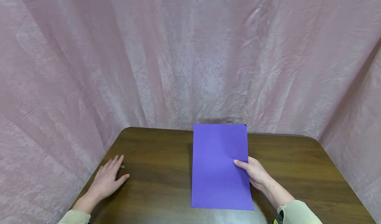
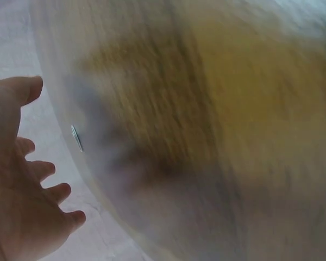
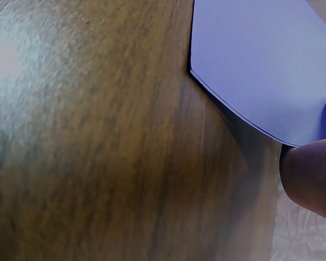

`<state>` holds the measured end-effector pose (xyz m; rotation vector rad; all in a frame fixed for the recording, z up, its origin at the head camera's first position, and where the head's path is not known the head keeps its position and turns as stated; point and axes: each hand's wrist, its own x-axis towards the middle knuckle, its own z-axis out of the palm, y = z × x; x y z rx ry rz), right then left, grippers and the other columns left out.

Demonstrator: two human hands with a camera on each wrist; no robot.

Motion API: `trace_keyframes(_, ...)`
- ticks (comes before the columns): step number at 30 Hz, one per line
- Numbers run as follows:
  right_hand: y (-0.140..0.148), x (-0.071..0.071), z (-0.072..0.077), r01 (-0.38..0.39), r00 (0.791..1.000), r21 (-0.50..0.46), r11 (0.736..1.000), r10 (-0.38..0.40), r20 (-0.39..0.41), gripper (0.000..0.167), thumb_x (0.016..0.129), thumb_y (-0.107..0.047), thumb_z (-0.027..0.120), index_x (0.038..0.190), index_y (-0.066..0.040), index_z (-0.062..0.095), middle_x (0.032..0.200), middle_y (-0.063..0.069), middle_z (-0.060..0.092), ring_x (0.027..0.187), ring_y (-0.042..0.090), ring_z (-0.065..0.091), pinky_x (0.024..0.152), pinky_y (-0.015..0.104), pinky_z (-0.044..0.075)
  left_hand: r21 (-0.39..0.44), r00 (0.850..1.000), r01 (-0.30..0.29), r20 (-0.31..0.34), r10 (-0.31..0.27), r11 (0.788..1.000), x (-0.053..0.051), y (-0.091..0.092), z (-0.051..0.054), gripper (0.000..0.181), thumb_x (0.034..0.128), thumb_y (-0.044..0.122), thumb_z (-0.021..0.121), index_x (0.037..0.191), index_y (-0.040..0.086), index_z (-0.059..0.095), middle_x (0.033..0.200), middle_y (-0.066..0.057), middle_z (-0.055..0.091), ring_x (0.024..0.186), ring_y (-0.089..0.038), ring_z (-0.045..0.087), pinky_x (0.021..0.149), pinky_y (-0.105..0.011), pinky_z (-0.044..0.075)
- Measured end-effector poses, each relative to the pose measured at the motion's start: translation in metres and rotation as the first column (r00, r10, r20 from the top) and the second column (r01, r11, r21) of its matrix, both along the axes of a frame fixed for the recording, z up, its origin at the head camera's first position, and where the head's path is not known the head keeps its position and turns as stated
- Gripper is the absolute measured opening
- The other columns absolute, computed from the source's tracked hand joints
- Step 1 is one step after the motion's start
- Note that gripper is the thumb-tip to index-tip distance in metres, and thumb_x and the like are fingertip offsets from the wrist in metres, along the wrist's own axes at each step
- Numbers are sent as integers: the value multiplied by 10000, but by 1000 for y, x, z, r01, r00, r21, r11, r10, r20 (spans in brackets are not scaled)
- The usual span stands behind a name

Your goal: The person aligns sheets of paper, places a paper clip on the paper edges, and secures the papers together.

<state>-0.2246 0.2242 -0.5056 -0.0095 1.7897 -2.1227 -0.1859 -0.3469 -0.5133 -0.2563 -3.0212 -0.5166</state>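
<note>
My right hand [image 1: 258, 173] pinches a purple sheet of paper [image 1: 219, 166] by its right edge, the thumb lying on top. In the right wrist view the paper [image 3: 261, 60] bends, its edge lifted off the table near the fingers. A dark bit at its top right corner may be a second layer. On the left, my left hand [image 1: 105, 181] is spread over the table, palm down, holding nothing. Beside its index finger lies a small silver wire piece [image 1: 122, 166], like a paper clip or safety pin; the wire piece [image 2: 77, 138] also shows in the left wrist view.
The brown wood-grain table [image 1: 157, 171] has rounded far corners. Pink curtains [image 1: 190, 58] hang behind it and along both sides. A dark and yellow band [image 1: 278, 217] sits on the right wrist, by the pale sleeve.
</note>
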Motion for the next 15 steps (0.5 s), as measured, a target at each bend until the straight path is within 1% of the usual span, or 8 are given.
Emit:
trace_keyframes(3, 0, 1, 3, 4, 1000, 14, 1000, -4, -3, 199, 1024, -157, 633, 1189, -46, 638, 948, 74, 761, 860, 221, 742, 755, 378, 604, -15, 999, 7, 42, -6, 1000, 3, -4, 0, 931, 986, 565, 609, 1641, 80, 160, 1626, -328, 189, 1456, -571, 165, 1093, -780, 112)
trace_keyframes(5, -1, 0, 3, 0, 1000, 22, 1000, 0, -7, 226, 1024, -166, 637, 1204, -31, 632, 952, 76, 760, 862, 221, 741, 753, 377, 603, -26, 998, 6, 60, -5, 1000, 5, -7, -3, 941, 980, 601, 591, 1642, 85, 166, 1631, -322, 178, 1461, -565, 154, 1094, -779, 99)
trace_keyframes(8, -2, -1, 4, -7, 1000, 24, 1000, 7, -6, 243, 1024, -171, 638, 1215, -23, 622, 956, 80, 760, 864, 223, 741, 754, 381, 604, -50, 998, 4, 67, 0, 999, 9, -10, -6, 941, 974, 637, 567, 1633, 73, 203, 1633, -314, 184, 1466, -554, 161, 1098, -772, 100)
trace_keyframes(11, -4, -1, 3, -13, 1000, 23, 1000, 13, 4, 223, 1024, -164, 637, 1204, -32, 623, 951, 81, 760, 861, 225, 742, 753, 385, 605, -67, 997, 1, 71, 4, 998, 14, -12, -9, 932, 977, 646, 554, 1624, 57, 233, 1633, -310, 190, 1466, -552, 168, 1102, -768, 104)
trace_keyframes(15, -6, 0, 1, -4, 1000, 26, 1000, 4, 8, 185, 1019, -159, 645, 1172, -56, 646, 938, 76, 761, 849, 223, 742, 744, 382, 606, -60, 996, 2, 86, 3, 998, 21, -12, -11, 907, 986, 641, 540, 1617, 54, 257, 1636, -304, 192, 1467, -559, 158, 1106, -768, 87)
